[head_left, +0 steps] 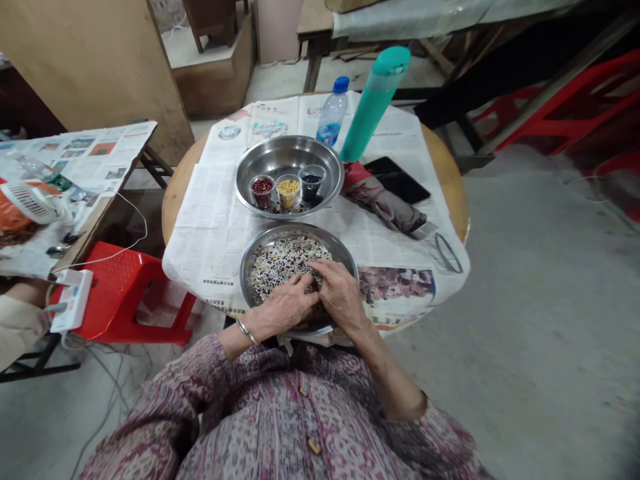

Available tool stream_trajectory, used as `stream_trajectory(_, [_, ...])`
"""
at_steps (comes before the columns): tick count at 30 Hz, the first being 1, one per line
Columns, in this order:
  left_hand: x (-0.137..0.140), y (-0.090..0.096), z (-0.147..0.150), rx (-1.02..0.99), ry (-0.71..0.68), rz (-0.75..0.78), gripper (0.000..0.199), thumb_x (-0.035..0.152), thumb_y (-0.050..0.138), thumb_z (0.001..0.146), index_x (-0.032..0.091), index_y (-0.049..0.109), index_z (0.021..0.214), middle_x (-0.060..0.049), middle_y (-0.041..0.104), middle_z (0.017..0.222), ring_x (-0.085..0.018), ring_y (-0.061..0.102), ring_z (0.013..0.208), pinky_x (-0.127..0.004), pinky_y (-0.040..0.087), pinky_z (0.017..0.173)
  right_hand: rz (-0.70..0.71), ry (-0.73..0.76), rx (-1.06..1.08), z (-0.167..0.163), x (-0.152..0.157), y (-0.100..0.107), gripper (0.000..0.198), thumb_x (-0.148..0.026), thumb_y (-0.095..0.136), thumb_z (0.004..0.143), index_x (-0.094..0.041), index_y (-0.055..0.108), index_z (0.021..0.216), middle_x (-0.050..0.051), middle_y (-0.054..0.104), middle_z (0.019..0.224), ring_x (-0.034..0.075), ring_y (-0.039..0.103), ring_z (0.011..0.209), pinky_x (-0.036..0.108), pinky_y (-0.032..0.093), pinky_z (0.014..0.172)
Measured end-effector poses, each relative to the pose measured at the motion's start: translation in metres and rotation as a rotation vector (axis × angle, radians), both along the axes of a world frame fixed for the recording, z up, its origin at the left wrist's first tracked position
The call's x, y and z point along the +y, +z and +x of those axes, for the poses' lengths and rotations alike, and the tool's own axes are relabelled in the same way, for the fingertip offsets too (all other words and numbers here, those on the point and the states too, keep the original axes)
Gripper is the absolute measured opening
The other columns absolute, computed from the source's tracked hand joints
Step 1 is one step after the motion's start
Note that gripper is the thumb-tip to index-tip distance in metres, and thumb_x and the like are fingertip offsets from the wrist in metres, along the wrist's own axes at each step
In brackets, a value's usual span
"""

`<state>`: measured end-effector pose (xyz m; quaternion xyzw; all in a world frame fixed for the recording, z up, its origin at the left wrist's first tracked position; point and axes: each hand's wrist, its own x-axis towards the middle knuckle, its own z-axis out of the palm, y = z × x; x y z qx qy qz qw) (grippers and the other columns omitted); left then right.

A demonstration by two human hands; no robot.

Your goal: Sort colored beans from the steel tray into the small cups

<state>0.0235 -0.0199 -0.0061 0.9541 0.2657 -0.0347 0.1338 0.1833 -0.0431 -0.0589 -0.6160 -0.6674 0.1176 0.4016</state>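
Observation:
Both hands are in the near metal basin [246, 293], over a mix of white grains with red, yellow and dark beans [283, 263]. My left hand [287, 303], with a silver bracelet at its wrist, bends its fingers into the mix. Close beside it, my right hand [340, 293] reaches over the grains, its fingers curled and the tips together. Whatever the fingertips pinch is too small to make out. Behind stands a larger metal basin [250, 167] with three clear cups: one of red beans [262, 192], one of yellow kernels [288, 192], one of black beans [311, 185].
On the newspaper-covered round table [200, 247] stand a water bottle [332, 113] and a tall green bottle [375, 100]. A folded umbrella [383, 200] and a dark tablet [397, 179] lie at the right. A red stool [125, 293] and a power strip [73, 300] are at left.

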Motion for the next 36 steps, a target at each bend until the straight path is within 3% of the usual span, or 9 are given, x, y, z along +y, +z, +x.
stream_trajectory(8, [0.036, 0.001, -0.008, -0.038, 0.266, 0.052, 0.027, 0.008, 0.037, 0.099, 0.018, 0.059, 0.112, -0.008, 0.057, 0.113, -0.019, 0.055, 0.104, -0.032, 0.052, 0.093, 0.029, -0.067, -0.071, -0.002, 0.002, 0.004, 0.034, -0.013, 0.043, 0.092, -0.021, 0.071, 0.109, 0.011, 0.068, 0.115, 0.026, 0.058, 0.111, 0.046, 0.051, 0.097])
stream_trajectory(13, [0.029, 0.01, -0.03, -0.008, 0.43, 0.127, 0.025, 0.037, 0.06, 0.096, 0.019, 0.058, 0.113, -0.01, 0.053, 0.12, -0.026, 0.051, 0.114, -0.041, 0.05, 0.097, -0.054, -0.024, -0.19, -0.006, -0.002, 0.01, 0.025, -0.03, 0.061, 0.089, -0.019, 0.069, 0.111, 0.012, 0.066, 0.111, 0.029, 0.057, 0.108, 0.046, 0.052, 0.092])
stream_trajectory(17, [0.006, 0.015, -0.036, 0.006, 0.365, 0.01, 0.062, 0.048, 0.079, 0.078, 0.021, 0.05, 0.126, -0.011, 0.047, 0.128, -0.03, 0.049, 0.118, -0.044, 0.053, 0.093, -0.118, 0.111, -0.161, -0.004, -0.003, 0.007, 0.023, -0.023, 0.058, 0.089, -0.021, 0.067, 0.11, 0.009, 0.065, 0.1, 0.025, 0.062, 0.098, 0.04, 0.054, 0.087])
stream_trajectory(19, [-0.003, 0.013, -0.031, 0.003, 0.33, -0.084, 0.055, 0.037, 0.079, 0.08, 0.021, 0.05, 0.124, -0.009, 0.048, 0.125, -0.027, 0.051, 0.116, -0.041, 0.054, 0.093, -0.113, 0.161, -0.106, -0.003, -0.003, 0.003, 0.024, -0.015, 0.051, 0.09, -0.021, 0.068, 0.106, 0.008, 0.067, 0.096, 0.022, 0.064, 0.091, 0.037, 0.055, 0.085])
stream_trajectory(22, [-0.005, 0.005, -0.018, -0.027, 0.283, -0.137, 0.018, 0.016, 0.058, 0.093, 0.019, 0.056, 0.111, -0.007, 0.052, 0.115, -0.02, 0.055, 0.105, -0.036, 0.053, 0.093, -0.064, 0.141, -0.029, -0.001, -0.002, -0.001, 0.031, -0.009, 0.044, 0.089, -0.019, 0.069, 0.105, 0.008, 0.07, 0.097, 0.022, 0.067, 0.091, 0.037, 0.055, 0.087])
stream_trajectory(24, [0.001, -0.001, -0.007, -0.059, 0.239, -0.138, 0.018, 0.008, 0.044, 0.095, 0.017, 0.057, 0.103, -0.007, 0.055, 0.107, -0.019, 0.056, 0.098, -0.033, 0.053, 0.091, -0.019, 0.088, 0.012, -0.001, -0.003, 0.0, 0.037, -0.007, 0.041, 0.088, -0.02, 0.069, 0.108, 0.009, 0.071, 0.102, 0.023, 0.067, 0.098, 0.039, 0.055, 0.092])
stream_trajectory(27, [0.015, -0.006, 0.007, -0.118, 0.164, -0.108, 0.028, 0.002, 0.036, 0.094, 0.015, 0.058, 0.105, -0.007, 0.059, 0.104, -0.018, 0.057, 0.099, -0.033, 0.05, 0.096, 0.025, -0.004, 0.036, 0.0, -0.003, 0.002, 0.044, -0.006, 0.039, 0.086, -0.021, 0.07, 0.112, 0.01, 0.07, 0.112, 0.024, 0.064, 0.109, 0.043, 0.052, 0.101])
stream_trajectory(31, [0.032, -0.008, 0.02, -0.141, 0.1, 0.054, 0.027, 0.012, 0.045, 0.096, 0.015, 0.057, 0.121, -0.01, 0.058, 0.125, -0.024, 0.05, 0.118, -0.041, 0.042, 0.108, 0.05, -0.09, 0.024, -0.001, -0.001, 0.003, 0.044, -0.009, 0.038, 0.088, -0.019, 0.069, 0.118, 0.014, 0.068, 0.12, 0.026, 0.061, 0.114, 0.048, 0.05, 0.105])
stream_trajectory(36, [0.047, -0.01, 0.026, -0.075, 0.142, 0.175, 0.028, 0.022, 0.048, 0.098, 0.019, 0.058, 0.123, -0.01, 0.05, 0.14, -0.029, 0.042, 0.127, -0.046, 0.045, 0.102, 0.053, -0.109, 0.006, -0.002, 0.0, 0.004, 0.041, -0.014, 0.037, 0.093, -0.016, 0.066, 0.122, 0.015, 0.067, 0.123, 0.026, 0.06, 0.118, 0.048, 0.049, 0.104])
